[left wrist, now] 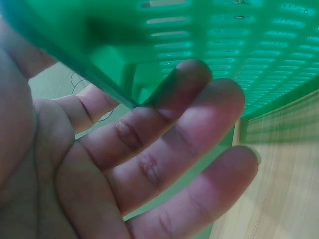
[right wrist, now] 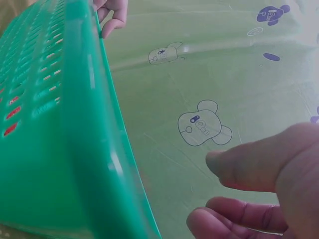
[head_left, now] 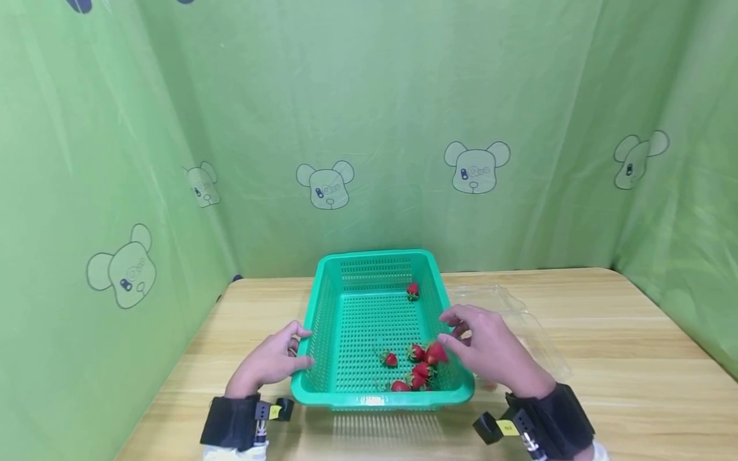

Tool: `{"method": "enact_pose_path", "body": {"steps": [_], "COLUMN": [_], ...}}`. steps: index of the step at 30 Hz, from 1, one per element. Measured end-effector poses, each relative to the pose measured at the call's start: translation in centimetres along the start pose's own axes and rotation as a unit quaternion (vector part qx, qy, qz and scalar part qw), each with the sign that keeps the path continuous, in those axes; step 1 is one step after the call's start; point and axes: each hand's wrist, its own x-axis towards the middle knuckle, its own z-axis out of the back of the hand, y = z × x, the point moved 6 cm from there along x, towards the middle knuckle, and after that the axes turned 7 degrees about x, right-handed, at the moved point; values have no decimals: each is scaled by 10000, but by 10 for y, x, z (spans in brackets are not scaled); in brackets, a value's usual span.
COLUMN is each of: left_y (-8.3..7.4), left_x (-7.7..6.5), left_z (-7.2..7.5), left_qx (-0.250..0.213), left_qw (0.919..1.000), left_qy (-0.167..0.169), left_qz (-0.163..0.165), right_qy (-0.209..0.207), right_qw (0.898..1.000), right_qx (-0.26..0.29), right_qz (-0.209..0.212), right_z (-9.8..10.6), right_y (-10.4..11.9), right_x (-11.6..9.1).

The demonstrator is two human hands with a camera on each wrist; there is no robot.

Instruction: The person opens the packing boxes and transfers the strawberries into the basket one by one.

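Note:
A green plastic basket (head_left: 377, 400) with slotted walls stands on the table, several strawberries (head_left: 421, 370) gathered in its near right corner. Another strawberry (head_left: 412, 290) lies by the far right wall. My left hand (head_left: 277, 358) grips the basket's left rim; in the left wrist view its fingers (left wrist: 199, 124) bend under the rim, against the outer wall. Above the right rim is my right hand (head_left: 490, 346), thumb and fingers apart, nothing between them in the right wrist view. Just below its fingertips in the head view shows a blurred strawberry (head_left: 436, 353).
Right of the basket lies a clear plastic container (head_left: 539, 339), partly hidden by my right hand and the basket. The wooden table (head_left: 628, 358) reaches back to a green curtain (head_left: 392, 218) printed with bear heads, which also hangs along both sides.

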Motion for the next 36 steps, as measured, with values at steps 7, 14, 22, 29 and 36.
{"method": "enact_pose_path", "body": {"steps": [7,14,22,29,36], "left_y": [-1,0,1,3,0], "left_x": [0,2,-3,-2,-1], "left_z": [0,0,-1,-1,2], "left_qx": [55,67,117,37,21], "left_qw": [10000,10000,9999,10000,10000], "left_qy": [-15,-6,-2,12,0], "left_qz": [1,-21,46,-50,-66], "right_qy": [-85,-72,1089,1711,1833], "right_qw": [9999,9986,9816,9628,9470], "right_qx": [56,-192,-389,-331,161], "right_qz": [-113,-491,-1522,-2066,-2634], "right_z": [6,10,-4,-15,-26], "right_y": [-9,-38,-76,-99,-113], "right_x": [0,2,-7,-18,-23]}}
